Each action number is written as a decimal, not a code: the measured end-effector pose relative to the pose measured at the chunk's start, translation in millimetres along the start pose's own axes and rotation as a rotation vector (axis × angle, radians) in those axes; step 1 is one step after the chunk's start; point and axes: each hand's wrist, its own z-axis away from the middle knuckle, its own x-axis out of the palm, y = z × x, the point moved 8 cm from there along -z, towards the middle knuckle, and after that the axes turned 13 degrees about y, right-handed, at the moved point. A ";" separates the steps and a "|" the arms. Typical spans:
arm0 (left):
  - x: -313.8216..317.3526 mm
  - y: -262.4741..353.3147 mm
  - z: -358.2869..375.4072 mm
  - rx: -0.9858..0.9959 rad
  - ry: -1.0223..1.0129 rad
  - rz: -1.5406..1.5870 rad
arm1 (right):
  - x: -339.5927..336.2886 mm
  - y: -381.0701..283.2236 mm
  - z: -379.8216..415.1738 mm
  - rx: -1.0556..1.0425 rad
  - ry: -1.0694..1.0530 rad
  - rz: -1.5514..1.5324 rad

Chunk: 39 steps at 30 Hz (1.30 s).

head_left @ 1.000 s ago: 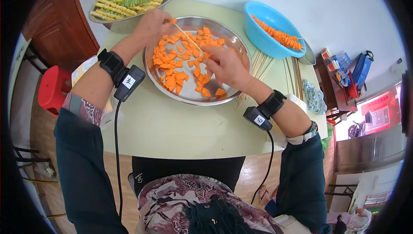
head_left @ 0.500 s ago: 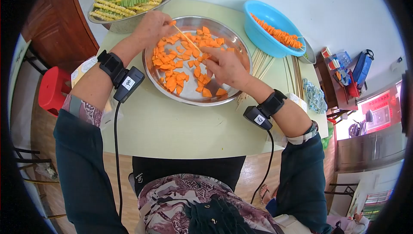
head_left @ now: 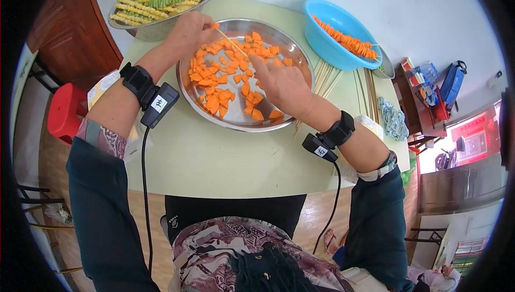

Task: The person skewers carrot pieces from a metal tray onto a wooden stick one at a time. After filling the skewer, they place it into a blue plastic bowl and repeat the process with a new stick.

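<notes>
A wide steel basin on the table holds many orange carrot pieces. Over its far left rim, my left hand pinches a small carrot piece at the upper end of a thin wooden skewer. The skewer slants down to the right across the basin. My right hand is closed at the skewer's lower end, above the right side of the basin. Its fingertips are partly hidden behind the hand.
Green and yellow skewered pieces fill a steel bowl at the back left. A blue basin with carrot skewers stands at the back right. Bare skewers and a crumpled plastic bag lie at the right. A red stool stands left.
My right hand has turned over slightly, its back now more toward the camera, and shifted a little to the right. My left hand has barely moved.
</notes>
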 end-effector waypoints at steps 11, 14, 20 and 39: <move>-14.4 11.8 -2.0 0.058 0.161 -0.018 | -6.6 8.8 -6.9 0.206 0.038 -0.223; -17.7 9.6 -2.5 0.066 0.237 0.063 | -11.6 7.5 -7.9 0.193 0.116 -0.250; -0.8 -21.6 -3.2 -0.290 0.120 0.303 | -3.9 14.6 -8.1 0.426 0.055 -0.655; 6.8 -27.0 -0.2 -0.312 -0.005 0.379 | 2.2 14.1 -4.3 0.408 0.064 -0.654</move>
